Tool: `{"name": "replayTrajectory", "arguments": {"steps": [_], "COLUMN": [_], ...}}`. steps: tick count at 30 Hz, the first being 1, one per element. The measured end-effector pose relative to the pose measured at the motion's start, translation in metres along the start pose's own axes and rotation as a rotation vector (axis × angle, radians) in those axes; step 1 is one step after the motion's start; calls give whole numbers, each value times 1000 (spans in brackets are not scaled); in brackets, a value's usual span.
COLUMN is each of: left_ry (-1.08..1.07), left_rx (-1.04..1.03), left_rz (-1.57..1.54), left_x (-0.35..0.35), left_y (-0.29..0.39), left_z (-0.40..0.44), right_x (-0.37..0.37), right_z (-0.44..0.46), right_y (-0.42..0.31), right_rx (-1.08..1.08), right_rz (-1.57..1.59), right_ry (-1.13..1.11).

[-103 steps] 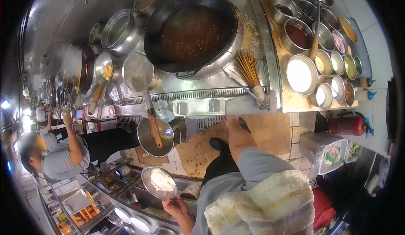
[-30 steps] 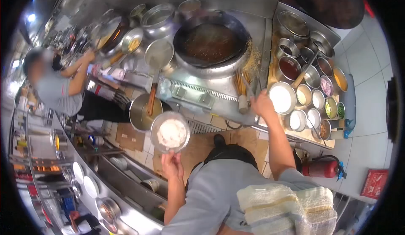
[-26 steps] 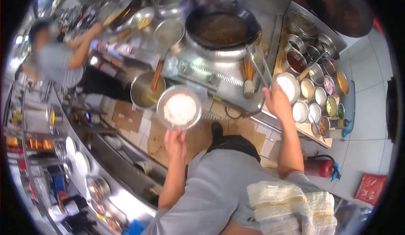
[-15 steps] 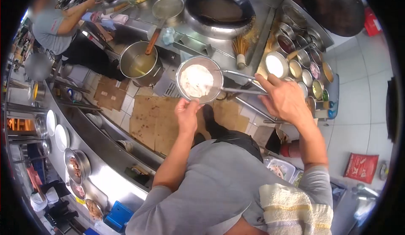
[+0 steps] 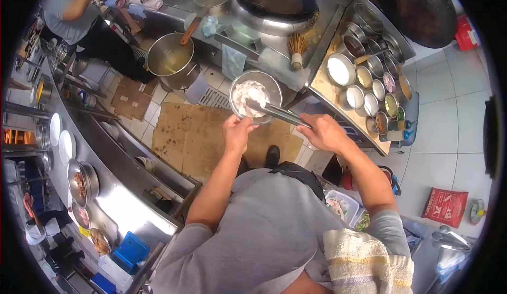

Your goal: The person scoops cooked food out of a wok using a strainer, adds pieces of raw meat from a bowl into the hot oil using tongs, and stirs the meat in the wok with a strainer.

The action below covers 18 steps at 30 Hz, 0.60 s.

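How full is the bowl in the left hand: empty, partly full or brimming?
Partly full: pale food lies in the bowl, while bare inner wall shows beside it. Exact depth: cannot tell.

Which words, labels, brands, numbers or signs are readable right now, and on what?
No text is readable.
Red packet, right: white printing, too blurred to read.
Red object, upper right: pale patch, too small to tell whether it bears lettering.
Metal bowl in the left hand, tongs in the right hand: no lettering visible.

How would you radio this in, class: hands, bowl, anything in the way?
Left hand holding bowl. Right hand on tongs, tips at pale food inside. Nothing seen blocking the tongs.
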<state>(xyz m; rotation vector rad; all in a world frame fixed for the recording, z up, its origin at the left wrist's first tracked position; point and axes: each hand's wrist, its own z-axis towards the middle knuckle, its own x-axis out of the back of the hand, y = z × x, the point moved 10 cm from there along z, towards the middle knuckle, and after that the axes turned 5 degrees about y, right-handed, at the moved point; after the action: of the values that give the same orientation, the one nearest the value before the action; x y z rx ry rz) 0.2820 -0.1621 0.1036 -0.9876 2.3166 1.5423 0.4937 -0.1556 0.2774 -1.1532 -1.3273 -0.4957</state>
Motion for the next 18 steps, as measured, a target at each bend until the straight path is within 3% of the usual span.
{"name": "replayTrajectory", "arguments": {"steps": [3,6,11,14,18], "left_ry": [14,-8,-38,-31,-31], "left_rx": [49,47,43,23,-14], "left_rz": [-55,-139,-101,-73,-7], "left_x": [-12,-28,-46,-51,-51], "left_y": [2,8,6,6,-6], "left_z": [-11,-20,-28,-32,-38], "right_x": [38,77,82,89,138], "right_z": [-20,-32,-39,-35,-52], "right_y": [-5,-9,-8,2,-15], "right_rx": [22,6,8,26,152], "right_rz": [51,-94,-298,-606,-660], "right_ry": [100,218,248,72,139]}}
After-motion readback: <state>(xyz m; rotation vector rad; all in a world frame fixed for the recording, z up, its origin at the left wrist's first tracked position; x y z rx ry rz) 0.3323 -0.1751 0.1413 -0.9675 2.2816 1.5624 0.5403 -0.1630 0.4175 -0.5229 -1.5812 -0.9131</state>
